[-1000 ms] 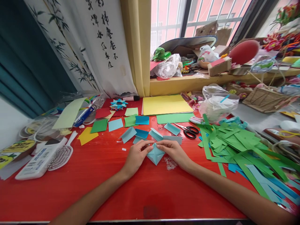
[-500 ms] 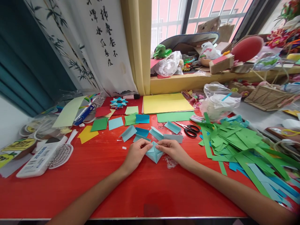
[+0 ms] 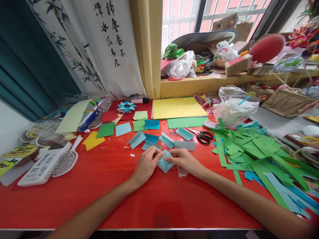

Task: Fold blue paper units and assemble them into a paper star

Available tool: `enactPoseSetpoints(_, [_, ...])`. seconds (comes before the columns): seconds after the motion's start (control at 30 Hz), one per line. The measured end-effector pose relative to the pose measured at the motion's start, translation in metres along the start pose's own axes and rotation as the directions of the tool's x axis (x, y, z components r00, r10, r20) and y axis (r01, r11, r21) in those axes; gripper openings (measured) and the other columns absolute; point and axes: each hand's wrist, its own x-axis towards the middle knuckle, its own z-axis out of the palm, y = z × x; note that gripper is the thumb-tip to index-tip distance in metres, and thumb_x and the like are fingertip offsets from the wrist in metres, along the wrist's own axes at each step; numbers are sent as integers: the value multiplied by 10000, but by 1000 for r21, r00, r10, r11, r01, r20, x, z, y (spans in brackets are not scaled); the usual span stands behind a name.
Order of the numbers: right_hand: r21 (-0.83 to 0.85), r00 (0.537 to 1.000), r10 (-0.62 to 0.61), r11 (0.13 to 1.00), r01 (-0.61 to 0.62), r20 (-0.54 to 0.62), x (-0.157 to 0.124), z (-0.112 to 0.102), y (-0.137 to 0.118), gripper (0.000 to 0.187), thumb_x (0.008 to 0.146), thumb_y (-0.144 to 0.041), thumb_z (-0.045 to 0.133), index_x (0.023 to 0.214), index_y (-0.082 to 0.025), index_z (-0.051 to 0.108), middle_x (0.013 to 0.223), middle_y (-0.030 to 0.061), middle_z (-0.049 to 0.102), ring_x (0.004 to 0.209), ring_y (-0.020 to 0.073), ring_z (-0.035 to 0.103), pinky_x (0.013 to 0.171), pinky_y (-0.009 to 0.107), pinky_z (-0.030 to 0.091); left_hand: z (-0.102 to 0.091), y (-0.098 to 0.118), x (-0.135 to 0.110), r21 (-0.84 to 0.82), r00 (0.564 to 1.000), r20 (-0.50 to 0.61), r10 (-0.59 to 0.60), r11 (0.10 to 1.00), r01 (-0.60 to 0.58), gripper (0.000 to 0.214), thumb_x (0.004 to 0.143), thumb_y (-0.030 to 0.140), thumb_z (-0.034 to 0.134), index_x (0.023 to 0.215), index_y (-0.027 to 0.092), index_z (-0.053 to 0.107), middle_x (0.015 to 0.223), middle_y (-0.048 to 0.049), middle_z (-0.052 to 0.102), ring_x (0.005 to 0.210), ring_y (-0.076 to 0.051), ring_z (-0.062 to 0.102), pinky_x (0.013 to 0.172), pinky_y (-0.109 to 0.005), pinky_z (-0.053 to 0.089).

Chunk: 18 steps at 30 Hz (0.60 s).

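Since the earlier frame, the thumb of the right hand [image 3: 183, 159] has shifted inward over the light-blue folded paper [image 3: 165, 166]. It sits near the middle of the red worktop [image 3: 149, 205], just on the near side of the loose folded pieces [image 3: 167, 140]. Fingers of the left hand [image 3: 149, 162] pinch its left edge; the right ones grip the right. It should be nearly weightless, crisp along creases yet easily crumpled, so light holds at the side edges look best.
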Motion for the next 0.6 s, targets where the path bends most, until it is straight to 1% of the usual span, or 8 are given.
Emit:
enactPoseSetpoints(0.13, [-13,1000,3,1000,-3,16,1,-1,2,315,714,-444,534,589,-157,498,533,-33,337,473,72,274,434,216,199,-1,0,1,-18,999,28,17,1000,-16,240,819,335,418,666,176,512,686,11,503,670,-123,464,613,-232,354])
enactPoseSetpoints(0.27, [-39,998,-9,999,12,65,2,-4,3,304,724,-408,533,567,-157,463,532,-39,288,479,69,251,436,215,184,-3,1,2,-86,997,69,22,996,-16,166,791,309,469,712,181,542,759,5,529,730,-131,485,634,-228,365])
enactPoseSetpoints(0.33, [-49,995,-23,998,28,100,2,-5,2,315,724,-401,536,547,-159,440,531,-42,272,479,67,240,435,214,181,-3,1,2,-131,996,85,8,991,3,163,780,304,480,692,178,537,740,7,522,725,-133,483,631,-227,365])
enactPoseSetpoints(0.43, [-49,990,-31,998,38,136,1,-6,-1,327,714,-406,548,533,-158,435,527,-44,281,476,66,244,432,212,193,-3,0,3,-203,991,125,-43,977,68,191,769,317,479,655,169,516,674,13,495,679,-130,463,609,-227,367])
enactPoseSetpoints(0.5, [-36,992,-23,999,28,126,2,-6,-1,329,708,-411,556,532,-155,447,519,-44,306,470,64,265,432,210,207,-3,-2,4,-243,986,147,-80,963,114,231,782,342,452,645,162,503,643,16,476,649,-121,448,592,-223,370])
enactPoseSetpoints(0.6, [19,999,-11,1000,10,41,3,-5,1,307,709,-419,558,573,-151,501,527,-35,392,471,71,339,439,211,251,-5,-5,9,-322,982,158,-104,935,151,241,795,378,437,741,161,527,692,11,503,657,-112,462,587,-215,387])
